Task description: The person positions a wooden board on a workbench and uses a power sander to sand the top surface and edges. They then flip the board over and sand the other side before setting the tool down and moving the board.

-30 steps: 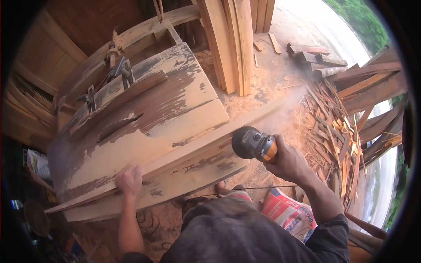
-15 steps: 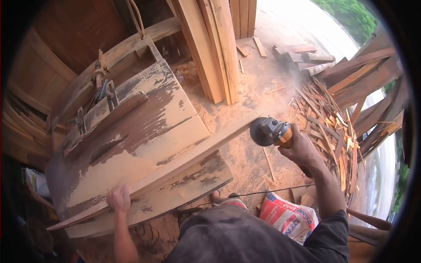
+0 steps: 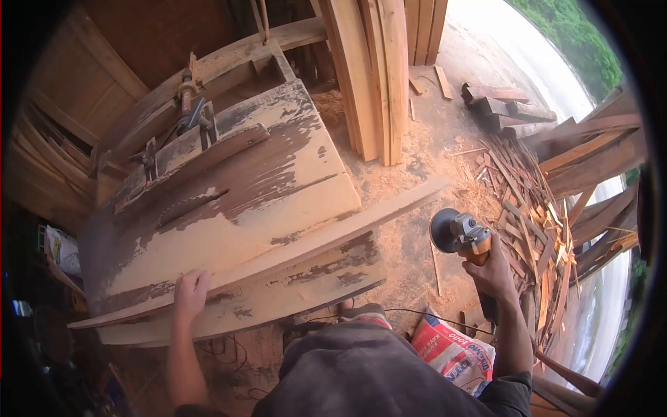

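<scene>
Angle grinder (image 3: 455, 235), one, in right hand (image 3: 495, 272) — one plank (image 3: 299, 247) under left hand (image 3: 191, 292)

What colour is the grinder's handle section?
Orange on the grinder, behind a grey gear head; head view.

The plank (image 3: 326, 236) under my left hand (image 3: 191, 292) is bare pale wood, matt and dusty. The saw table (image 3: 264, 174) is rough, worn wood, dark patches showing through pale dust. The grinder (image 3: 460, 235) in my right hand (image 3: 493, 272) has a dull grey metal head and an orange plastic body. The sack (image 3: 451, 351) is faintly glossy plastic.
</scene>
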Demonstrator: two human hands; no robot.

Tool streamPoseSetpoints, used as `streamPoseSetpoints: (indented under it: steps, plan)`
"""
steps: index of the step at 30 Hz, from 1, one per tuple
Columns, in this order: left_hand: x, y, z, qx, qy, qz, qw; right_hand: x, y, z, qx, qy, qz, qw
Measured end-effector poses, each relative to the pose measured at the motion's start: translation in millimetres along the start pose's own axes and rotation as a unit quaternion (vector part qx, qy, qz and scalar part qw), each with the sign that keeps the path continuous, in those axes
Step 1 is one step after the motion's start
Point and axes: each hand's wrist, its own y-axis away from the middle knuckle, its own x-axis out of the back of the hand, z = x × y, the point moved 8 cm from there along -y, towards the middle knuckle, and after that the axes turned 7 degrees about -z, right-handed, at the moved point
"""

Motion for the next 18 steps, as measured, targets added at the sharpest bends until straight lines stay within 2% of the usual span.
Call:
streamPoseSetpoints:
  steps: [3,5,8,10,13,16,18]
  plan:
    - [28,11,-34,0.033,-0.016,-0.062,0.997,-42,32,-50,0.048,-0.016,-0.032,0.998]
    - [50,21,-80,0.019,0.033,-0.047,0.998,-71,56,-88,0.075,-0.031,-0.061,0.995]
    - [94,35,-150,0.044,0.020,0.000,0.999,-122,90,-145,0.141,0.001,-0.104,0.984]
    - [117,40,-205,0.079,0.010,0.026,0.996,-159,122,-206,0.180,0.015,-0.139,0.974]
    - [149,52,-262,0.059,0.009,0.065,0.996,-222,163,-287,0.231,0.050,-0.199,0.951]
    - [149,61,-322,0.090,0.080,0.064,0.991,-298,197,-351,0.254,0.065,-0.287,0.921]
    - [148,64,-323,0.099,0.090,0.022,0.991,-341,218,-398,0.262,0.095,-0.339,0.898]
